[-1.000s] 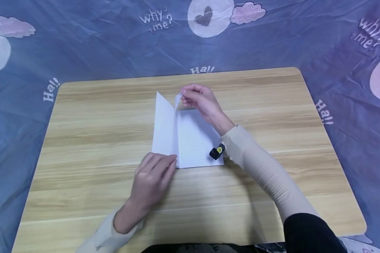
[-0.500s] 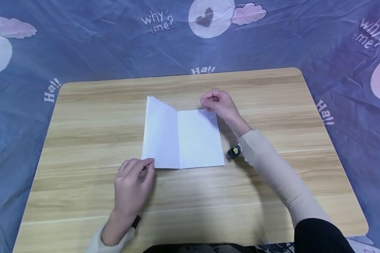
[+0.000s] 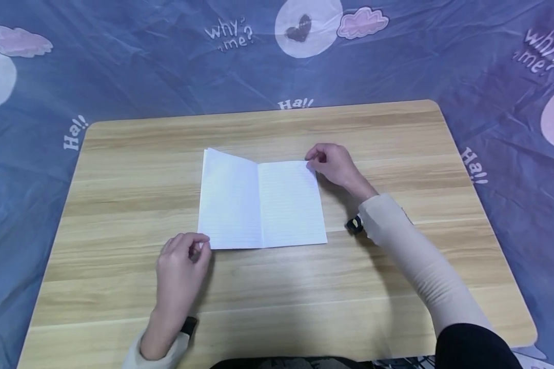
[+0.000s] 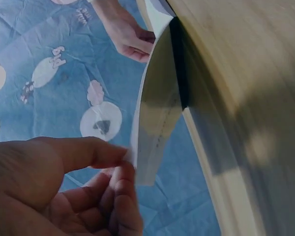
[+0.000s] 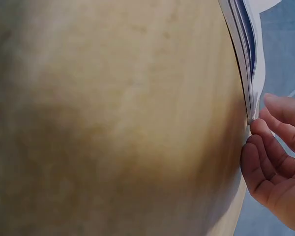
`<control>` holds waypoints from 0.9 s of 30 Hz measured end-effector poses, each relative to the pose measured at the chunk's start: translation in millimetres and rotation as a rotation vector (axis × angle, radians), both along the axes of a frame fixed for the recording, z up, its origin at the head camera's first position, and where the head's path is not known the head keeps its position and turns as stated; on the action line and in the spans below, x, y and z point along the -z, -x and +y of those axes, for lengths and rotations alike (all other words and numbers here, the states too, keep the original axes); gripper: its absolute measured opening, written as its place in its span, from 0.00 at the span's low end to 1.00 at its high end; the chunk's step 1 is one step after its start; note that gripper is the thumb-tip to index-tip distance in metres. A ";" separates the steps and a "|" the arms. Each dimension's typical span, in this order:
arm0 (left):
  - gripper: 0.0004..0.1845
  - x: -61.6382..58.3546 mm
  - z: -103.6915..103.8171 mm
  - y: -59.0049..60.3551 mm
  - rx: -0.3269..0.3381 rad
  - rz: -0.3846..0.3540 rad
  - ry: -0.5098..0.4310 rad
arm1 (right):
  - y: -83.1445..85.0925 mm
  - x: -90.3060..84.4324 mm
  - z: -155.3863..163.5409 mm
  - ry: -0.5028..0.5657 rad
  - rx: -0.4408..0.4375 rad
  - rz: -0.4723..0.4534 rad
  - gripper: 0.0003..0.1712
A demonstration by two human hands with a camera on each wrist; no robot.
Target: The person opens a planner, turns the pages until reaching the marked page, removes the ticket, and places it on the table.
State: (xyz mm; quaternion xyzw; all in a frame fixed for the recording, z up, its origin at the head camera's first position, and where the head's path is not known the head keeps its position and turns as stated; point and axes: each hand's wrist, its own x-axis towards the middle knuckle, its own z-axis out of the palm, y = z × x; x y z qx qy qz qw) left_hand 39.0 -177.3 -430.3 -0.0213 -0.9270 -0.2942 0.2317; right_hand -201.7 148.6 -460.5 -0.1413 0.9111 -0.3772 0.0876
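Note:
An open lined notebook (image 3: 292,205) lies on the wooden table, its right half flat and its left half tilted up slightly from the fold. At the lower left corner my left hand (image 3: 182,271) pinches the edge of the left half between thumb and index finger. The left wrist view shows this left side (image 4: 160,108) raised off the table, its underside facing the camera. My right hand (image 3: 334,165) holds the upper right corner, fingers at the edge and thumb over the page. In the right wrist view, fingertips touch the corner of the stacked pages (image 5: 243,59).
The light wood table (image 3: 268,307) spreads around the notebook on all sides. A blue patterned cloth (image 3: 143,66) hangs or lies beyond its far and side edges. A dark wrist camera (image 3: 354,224) sits at the right sleeve.
The left hand has drawn the left pages leftward and down, opening the notebook wider. The right hand let go of a lifted page near the fold and moved right to the upper right corner.

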 end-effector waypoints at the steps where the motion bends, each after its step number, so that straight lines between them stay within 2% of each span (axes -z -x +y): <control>1: 0.05 0.9 -1.2 0.6 -0.002 -0.025 0.007 | 0.3 0.6 0.0 -0.006 -0.006 0.004 0.07; 15: 0.03 12.3 -14.5 16.5 -0.036 -0.459 0.063 | 1.3 2.6 -0.4 -0.066 -0.044 0.034 0.07; 20: 0.03 15.8 -17.5 19.2 -0.039 -0.558 0.072 | 1.0 2.9 -1.7 -0.080 -0.046 0.032 0.08; 27: 0.04 18.9 -24.2 23.2 -0.023 -0.645 0.043 | 0.7 2.5 -1.3 -0.102 -0.056 0.049 0.08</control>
